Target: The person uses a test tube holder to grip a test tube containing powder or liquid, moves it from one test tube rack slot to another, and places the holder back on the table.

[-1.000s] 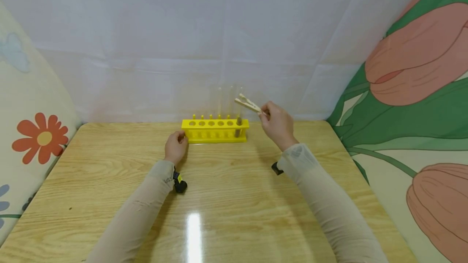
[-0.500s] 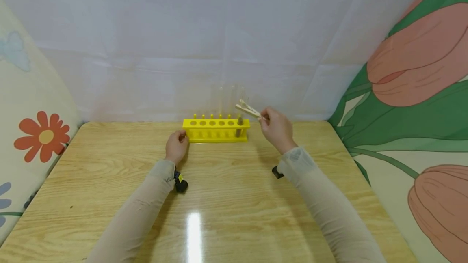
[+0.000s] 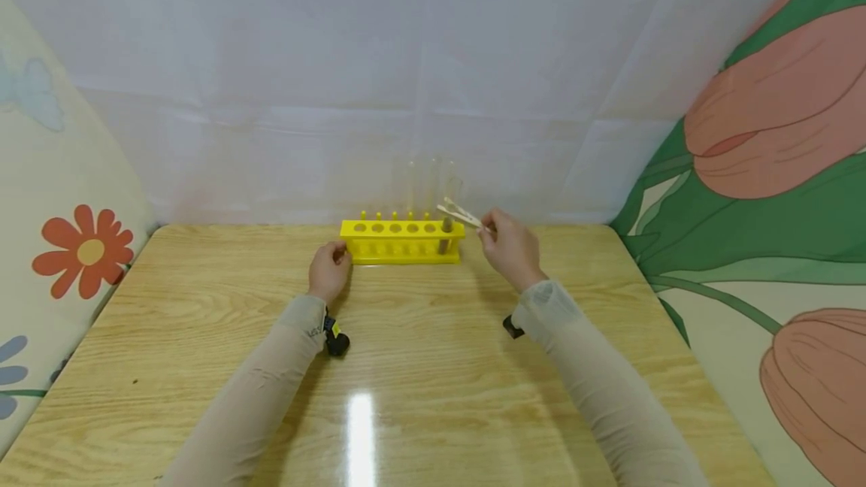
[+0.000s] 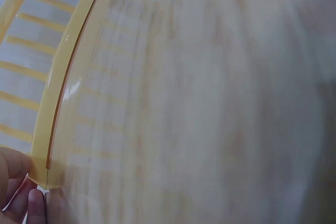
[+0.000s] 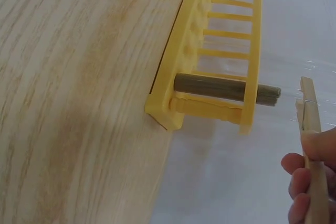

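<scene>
My right hand (image 3: 510,248) grips a wooden test tube clamp (image 3: 460,213) by its handle, thumb on top in the right wrist view. The clamp's jaws are level with the faint clear upper part of a test tube (image 5: 227,88); whether they encircle it I cannot tell. Dark brown matter fills the tube's lower part. It stands upright in the rightmost hole of a yellow test tube rack (image 3: 399,230). At the rack's left end my left hand (image 3: 329,273) pinches the base, thumb and fingers (image 4: 37,206) at its corner.
Several faint clear tubes (image 3: 413,183) rise behind the rack, near the white cloth backdrop (image 3: 284,96). The wooden table (image 3: 419,367) extends toward me. Flowered cloths hang at the left and right (image 3: 764,141).
My right hand has lowered, and the clamp has come down along the clear tube toward the rack's top. The left hand stays at the rack's left end.
</scene>
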Demonstrator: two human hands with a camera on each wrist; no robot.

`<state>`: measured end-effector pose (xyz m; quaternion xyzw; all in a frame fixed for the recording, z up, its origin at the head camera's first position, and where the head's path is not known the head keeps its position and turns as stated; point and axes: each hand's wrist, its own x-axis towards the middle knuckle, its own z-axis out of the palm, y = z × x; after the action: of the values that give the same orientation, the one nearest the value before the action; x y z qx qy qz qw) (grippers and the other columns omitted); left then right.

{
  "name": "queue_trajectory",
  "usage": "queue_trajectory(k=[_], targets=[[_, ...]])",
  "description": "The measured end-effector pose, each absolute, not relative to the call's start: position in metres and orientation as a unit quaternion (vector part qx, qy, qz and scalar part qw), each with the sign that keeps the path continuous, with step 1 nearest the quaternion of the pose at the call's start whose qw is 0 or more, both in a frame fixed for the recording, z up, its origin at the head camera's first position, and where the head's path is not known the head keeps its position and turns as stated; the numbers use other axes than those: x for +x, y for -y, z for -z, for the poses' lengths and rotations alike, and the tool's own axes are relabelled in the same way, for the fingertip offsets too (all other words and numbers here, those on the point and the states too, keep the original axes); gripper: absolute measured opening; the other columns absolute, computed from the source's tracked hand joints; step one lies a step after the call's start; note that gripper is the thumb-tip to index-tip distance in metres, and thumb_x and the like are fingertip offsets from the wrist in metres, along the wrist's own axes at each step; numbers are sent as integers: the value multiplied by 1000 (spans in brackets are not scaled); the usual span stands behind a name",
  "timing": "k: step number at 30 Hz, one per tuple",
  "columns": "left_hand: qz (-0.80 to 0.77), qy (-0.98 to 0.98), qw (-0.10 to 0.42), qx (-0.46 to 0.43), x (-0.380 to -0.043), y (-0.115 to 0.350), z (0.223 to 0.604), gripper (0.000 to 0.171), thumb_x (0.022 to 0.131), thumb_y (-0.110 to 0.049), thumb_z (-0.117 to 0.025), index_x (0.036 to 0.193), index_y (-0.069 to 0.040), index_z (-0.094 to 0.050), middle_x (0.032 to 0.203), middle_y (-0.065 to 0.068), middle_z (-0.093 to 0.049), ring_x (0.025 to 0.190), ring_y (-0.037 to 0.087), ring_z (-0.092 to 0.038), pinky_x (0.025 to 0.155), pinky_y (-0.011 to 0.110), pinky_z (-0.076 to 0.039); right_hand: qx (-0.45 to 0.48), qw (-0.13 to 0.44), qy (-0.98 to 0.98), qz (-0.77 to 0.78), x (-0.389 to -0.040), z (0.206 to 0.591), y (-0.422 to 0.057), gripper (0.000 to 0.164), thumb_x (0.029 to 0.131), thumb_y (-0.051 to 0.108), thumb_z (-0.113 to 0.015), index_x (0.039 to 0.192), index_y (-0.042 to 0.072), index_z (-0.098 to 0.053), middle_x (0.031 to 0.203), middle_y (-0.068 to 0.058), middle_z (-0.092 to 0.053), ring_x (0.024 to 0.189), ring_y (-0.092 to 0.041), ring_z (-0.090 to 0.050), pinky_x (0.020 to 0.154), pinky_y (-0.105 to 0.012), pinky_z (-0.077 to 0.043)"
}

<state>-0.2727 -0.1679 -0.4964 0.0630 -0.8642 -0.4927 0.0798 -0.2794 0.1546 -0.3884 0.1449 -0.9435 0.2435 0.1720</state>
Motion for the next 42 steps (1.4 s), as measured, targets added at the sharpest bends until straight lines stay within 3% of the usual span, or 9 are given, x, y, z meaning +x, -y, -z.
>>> queue_trajectory(k=[4, 9, 18, 42], targets=[[484, 868, 99, 57, -269, 167, 493, 36, 103, -8, -52, 133, 11, -57, 122, 28, -58, 110, 40, -57, 97, 49, -49, 152, 170, 944, -240, -279, 392, -154, 9, 96, 14, -68, 98, 5, -67, 90, -10, -72, 68, -24, -65, 57, -39, -52], [493, 864, 79, 69, -272, 167, 492, 38, 104, -7, -49, 138, 11, -52, 129, 30, -54, 118, 43, -54, 103, 52, -45, 152, 166, 944, -240, -280, 397, -155, 10, 96, 15, -69, 98, 6, -66, 88, -9, -72, 65, -22, -63, 54, -37, -50], [487, 867, 74, 73, -276, 167, 492, 37, 103, -6, -51, 136, 11, -53, 129, 30, -55, 118, 42, -54, 103, 51, -46, 155, 173, 942, -241, -283, 405, -155, 8, 95, 13, -70, 95, 6, -67, 86, -10, -73, 62, -22, -61, 53, -37, -48], [490, 865, 83, 72, -272, 165, 493, 35, 101, -4, -54, 132, 12, -56, 125, 31, -57, 114, 41, -56, 101, 51, -46, 137, 157, 945, -251, -281, 413, -156, 9, 95, 15, -71, 96, 7, -69, 93, -10, -74, 70, -25, -66, 57, -40, -51]])
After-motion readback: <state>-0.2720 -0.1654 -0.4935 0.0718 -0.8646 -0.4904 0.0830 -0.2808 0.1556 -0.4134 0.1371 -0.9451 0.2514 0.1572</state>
